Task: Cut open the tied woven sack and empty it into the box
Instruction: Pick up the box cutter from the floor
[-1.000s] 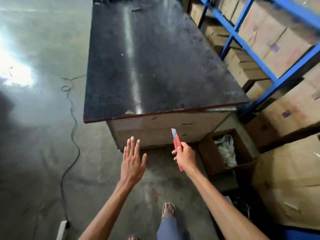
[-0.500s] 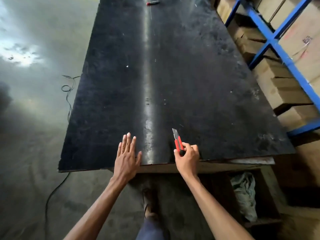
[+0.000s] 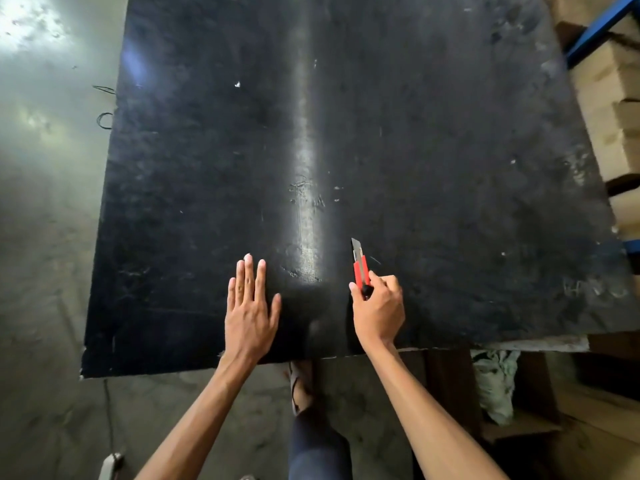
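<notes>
Black table, grey concrete floor

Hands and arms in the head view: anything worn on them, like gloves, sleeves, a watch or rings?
Nothing worn shows. The left hand and right hand are bare, with no gloves, and no rings or watch can be seen. Both forearms are uncovered down to the bottom edge of the picture, with no sleeve in view. Nails look short and unpainted.
</notes>
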